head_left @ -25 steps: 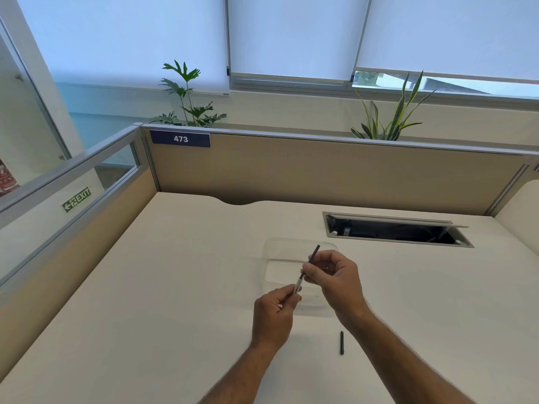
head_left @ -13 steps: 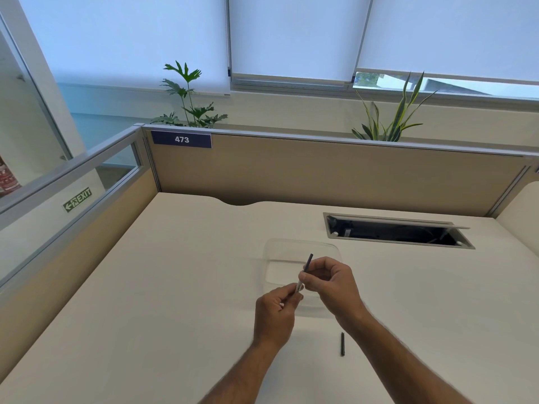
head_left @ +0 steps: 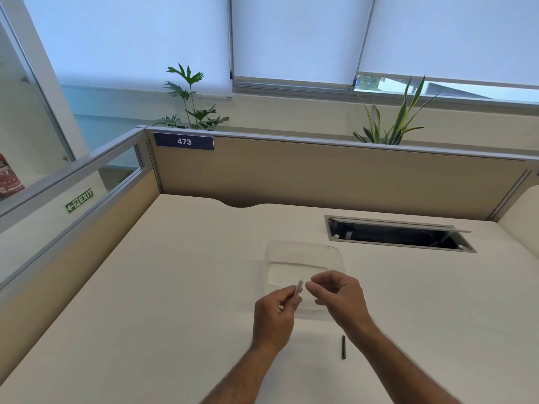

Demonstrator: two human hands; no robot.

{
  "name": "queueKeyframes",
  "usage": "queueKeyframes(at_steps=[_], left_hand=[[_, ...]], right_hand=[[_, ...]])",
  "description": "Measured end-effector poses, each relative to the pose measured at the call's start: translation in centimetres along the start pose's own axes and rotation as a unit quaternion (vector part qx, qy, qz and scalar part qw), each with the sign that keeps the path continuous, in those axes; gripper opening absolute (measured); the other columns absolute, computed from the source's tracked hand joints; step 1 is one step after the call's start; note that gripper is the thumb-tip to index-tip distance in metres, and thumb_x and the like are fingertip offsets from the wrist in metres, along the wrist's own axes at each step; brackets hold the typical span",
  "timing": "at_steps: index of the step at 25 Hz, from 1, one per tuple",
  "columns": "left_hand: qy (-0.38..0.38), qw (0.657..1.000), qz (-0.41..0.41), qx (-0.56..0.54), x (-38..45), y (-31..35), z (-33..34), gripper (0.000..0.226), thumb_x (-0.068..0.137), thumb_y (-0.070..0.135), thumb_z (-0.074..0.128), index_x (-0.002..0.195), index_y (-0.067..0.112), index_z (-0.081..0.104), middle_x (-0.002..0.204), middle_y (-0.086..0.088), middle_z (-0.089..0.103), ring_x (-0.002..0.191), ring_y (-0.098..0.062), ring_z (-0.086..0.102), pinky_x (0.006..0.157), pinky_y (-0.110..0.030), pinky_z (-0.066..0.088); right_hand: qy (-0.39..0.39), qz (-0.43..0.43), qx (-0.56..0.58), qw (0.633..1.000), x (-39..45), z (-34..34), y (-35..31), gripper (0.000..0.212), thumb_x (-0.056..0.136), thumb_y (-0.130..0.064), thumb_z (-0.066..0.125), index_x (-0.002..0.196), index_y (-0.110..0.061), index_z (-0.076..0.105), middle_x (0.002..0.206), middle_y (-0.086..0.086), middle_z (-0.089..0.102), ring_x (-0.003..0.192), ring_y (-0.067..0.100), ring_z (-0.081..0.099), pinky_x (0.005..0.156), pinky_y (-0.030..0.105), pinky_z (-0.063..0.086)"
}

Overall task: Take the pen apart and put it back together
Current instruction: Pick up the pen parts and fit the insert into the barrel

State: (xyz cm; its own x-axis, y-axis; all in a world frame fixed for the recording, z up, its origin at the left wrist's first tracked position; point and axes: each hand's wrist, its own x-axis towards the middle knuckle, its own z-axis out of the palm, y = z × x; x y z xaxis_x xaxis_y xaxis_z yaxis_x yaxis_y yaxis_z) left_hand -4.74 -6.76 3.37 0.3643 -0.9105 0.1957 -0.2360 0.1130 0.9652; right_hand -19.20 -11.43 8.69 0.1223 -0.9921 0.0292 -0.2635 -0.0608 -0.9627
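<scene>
The dark refill is now hidden inside the clear barrel [head_left: 299,287], gripped in my left hand [head_left: 274,312]; right hand [head_left: 335,293] fingers pinch beside it, holding what I cannot tell.

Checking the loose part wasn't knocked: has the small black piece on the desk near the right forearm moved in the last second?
No. The small black piece lies in the same spot relative to the cable hatch.

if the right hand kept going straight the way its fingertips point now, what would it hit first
Most likely the clear pen barrel held in the left hand. The right hand has its pinched fingertips aimed left at the barrel's upper end, a small gap away, though depth is uncertain.
</scene>
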Motion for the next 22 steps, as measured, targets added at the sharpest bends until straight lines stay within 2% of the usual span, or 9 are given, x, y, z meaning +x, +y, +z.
queueKeyframes(at_steps=[3, 6, 8, 11, 15, 18, 22], left_hand=[[0.004, 1.000, -0.002, -0.001, 0.0, -0.1, -0.2, 0.024, 0.087, 0.012, 0.073, 0.104, 0.028, 0.076, 0.088, 0.032, 0.073, 0.087, 0.001, 0.070, 0.074, -0.018, 0.057], [-0.001, 1.000, -0.002, 0.001, -0.2, -0.2, -0.2, 0.031, 0.086, 0.012, 0.073, 0.100, 0.039, 0.072, 0.086, 0.030, 0.073, 0.085, -0.001, 0.071, 0.073, -0.017, 0.056], [0.000, 1.000, -0.004, -0.001, -0.2, -0.3, -0.2, 0.032, 0.086, 0.012, 0.074, 0.099, 0.040, 0.072, 0.087, 0.030, 0.074, 0.085, 0.000, 0.071, 0.074, -0.015, 0.055], [0.000, 1.000, 0.000, 0.004, -0.3, -0.5, 0.0, 0.029, 0.086, 0.012, 0.074, 0.099, 0.037, 0.073, 0.086, 0.028, 0.074, 0.084, -0.002, 0.072, 0.073, -0.019, 0.057], [-0.007, 1.000, 0.003, 0.014, -0.2, -0.3, 0.0, 0.033, 0.086, 0.012, 0.074, 0.098, 0.042, 0.070, 0.083, 0.027, 0.074, 0.082, -0.007, 0.072, 0.074, -0.026, 0.059], [-0.009, 1.000, 0.007, 0.020, -0.2, -0.2, -0.1, 0.037, 0.086, 0.013, 0.073, 0.099, 0.047, 0.068, 0.082, 0.030, 0.073, 0.082, -0.007, 0.072, 0.075, -0.025, 0.059], [-0.010, 1.000, 0.006, 0.023, -0.3, -0.2, -0.1, 0.039, 0.087, 0.013, 0.073, 0.099, 0.050, 0.066, 0.084, 0.034, 0.072, 0.083, -0.002, 0.071, 0.074, -0.020, 0.058]], right_hand=[[-0.016, 0.018, -0.151, 0.988, -0.6, -1.0, 2.3, 0.014, 0.071, -0.028, 0.083, 0.067, -0.021, 0.073, 0.063, -0.001, 0.074, 0.062, 0.014, 0.071, 0.063, 0.034, 0.062], [-0.063, 0.078, -0.352, 0.931, -1.4, -2.4, 4.8, 0.022, 0.068, -0.039, 0.076, 0.062, -0.022, 0.063, 0.060, -0.006, 0.069, 0.057, 0.004, 0.064, 0.056, 0.025, 0.053], [-0.059, 0.126, -0.412, 0.901, -1.8, -3.5, 6.1, 0.026, 0.067, -0.046, 0.071, 0.066, -0.023, 0.058, 0.066, -0.007, 0.067, 0.061, 0.007, 0.063, 0.053, 0.024, 0.048], [-0.054, 0.180, -0.423, 0.886, -2.1, -4.6, 7.1, 0.033, 0.061, -0.050, 0.071, 0.070, -0.023, 0.053, 0.077, -0.005, 0.067, 0.071, 0.016, 0.065, 0.056, 0.027, 0.048], [-0.055, 0.222, -0.389, 0.893, -1.9, -5.2, 7.6, 0.032, 0.058, -0.045, 0.075, 0.060, -0.017, 0.059, 0.057, -0.001, 0.074, 0.047, 0.012, 0.069, 0.053, 0.024, 0.055], [-0.074, 0.232, -0.369, 0.897, -1.7, -5.0, 7.8, 0.028, 0.063, -0.034, 0.075, 0.049, -0.012, 0.065, 0.052, 0.004, 0.074, 0.048, 0.017, 0.072, 0.057, 0.026, 0.061], [-0.088, 0.244, -0.322, 0.911, -1.3, -5.0, 7.9, 0.020, 0.068, -0.017, 0.075, 0.054, -0.003, 0.071, 0.054, 0.009, 0.074, 0.052, 0.026, 0.074, 0.056, 0.034, 0.064]])
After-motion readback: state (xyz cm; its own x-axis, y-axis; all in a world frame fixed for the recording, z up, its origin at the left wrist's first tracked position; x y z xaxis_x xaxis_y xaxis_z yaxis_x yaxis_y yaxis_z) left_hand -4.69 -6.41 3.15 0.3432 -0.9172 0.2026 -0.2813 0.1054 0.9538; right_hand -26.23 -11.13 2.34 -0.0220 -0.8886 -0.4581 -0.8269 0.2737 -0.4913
